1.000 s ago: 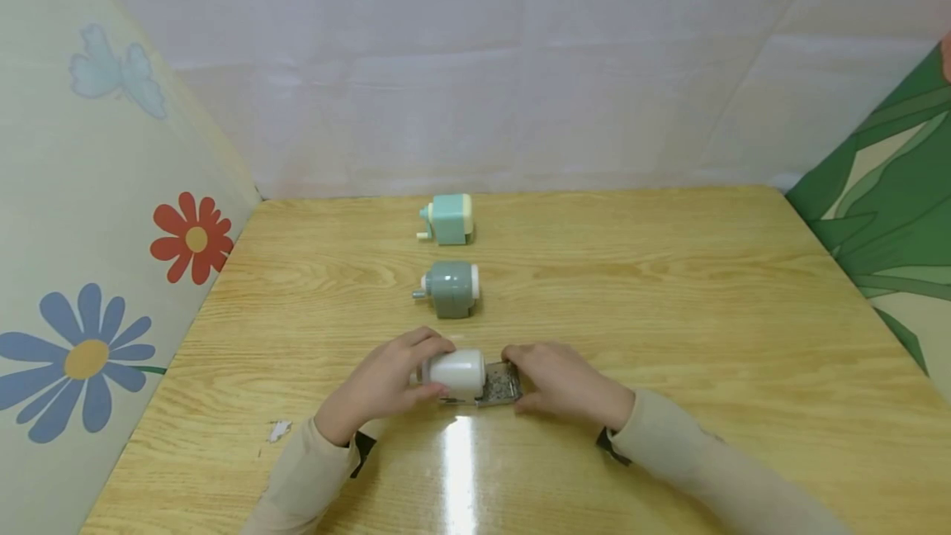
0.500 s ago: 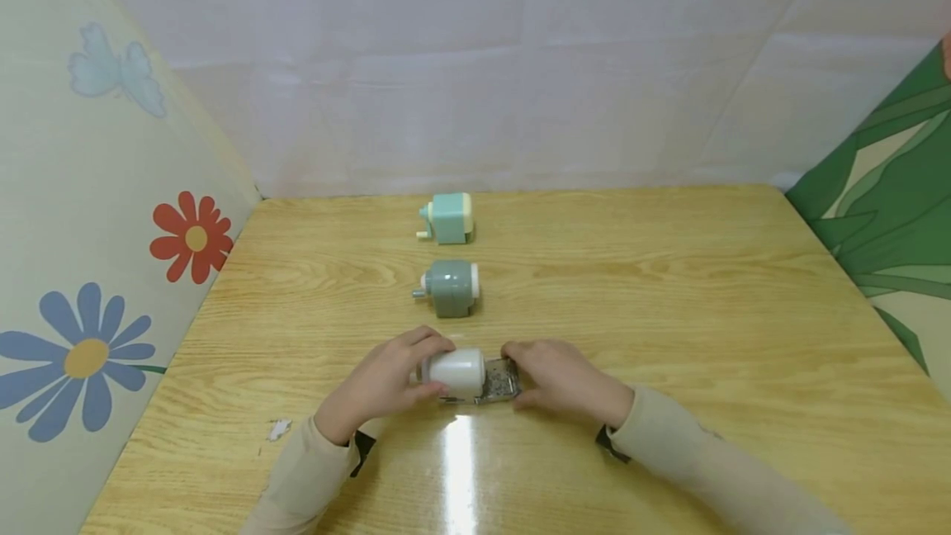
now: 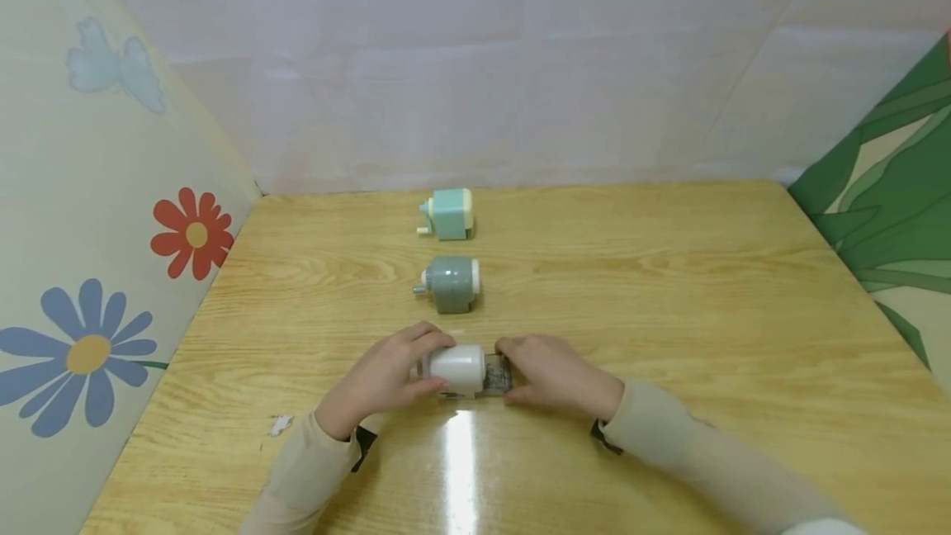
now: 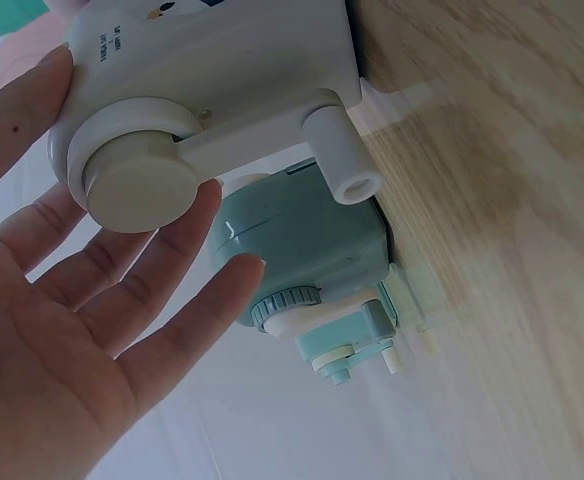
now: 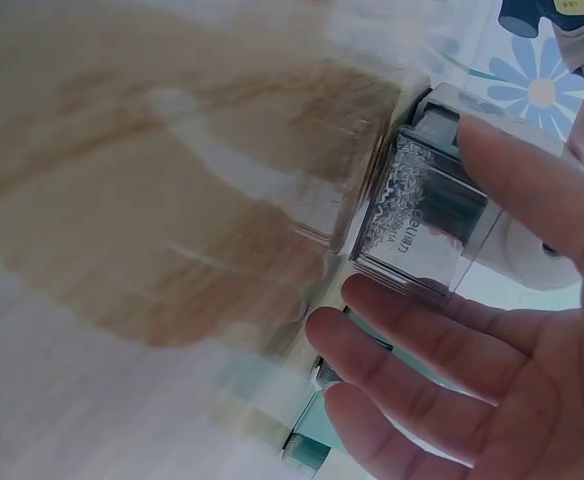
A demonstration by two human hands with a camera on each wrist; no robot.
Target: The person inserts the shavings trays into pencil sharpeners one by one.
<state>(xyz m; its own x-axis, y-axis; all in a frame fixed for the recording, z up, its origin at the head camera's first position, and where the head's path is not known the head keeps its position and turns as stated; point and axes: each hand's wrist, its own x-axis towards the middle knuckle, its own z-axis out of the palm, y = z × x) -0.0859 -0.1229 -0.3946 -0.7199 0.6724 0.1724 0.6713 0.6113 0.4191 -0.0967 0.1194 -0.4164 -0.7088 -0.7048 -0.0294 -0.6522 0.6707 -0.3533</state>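
A white pencil sharpener (image 3: 462,366) lies crosswise near the middle of the table, its crank (image 4: 247,138) on the left side. My left hand (image 3: 388,374) grips the body between thumb and fingers, around the crank end. Partly out of the sharpener's right side is a clear shavings drawer (image 5: 397,215) with grey shavings in it. The thumb and fingers of my right hand (image 3: 555,376) pinch this drawer at its sides. The left wrist view shows the other fingers of that hand spread beneath the crank knob.
Behind the white sharpener stand a grey-green sharpener (image 3: 453,285) and, farther back, a mint one (image 3: 449,215), both with cranks to the left. A pale worn patch (image 3: 280,425) marks the wooden table (image 3: 669,295) at the left. Walls of cloth enclose the table.
My right hand has moved slightly left with the drawer, and less of the drawer shows outside the sharpener. The left hand keeps its grip in place.
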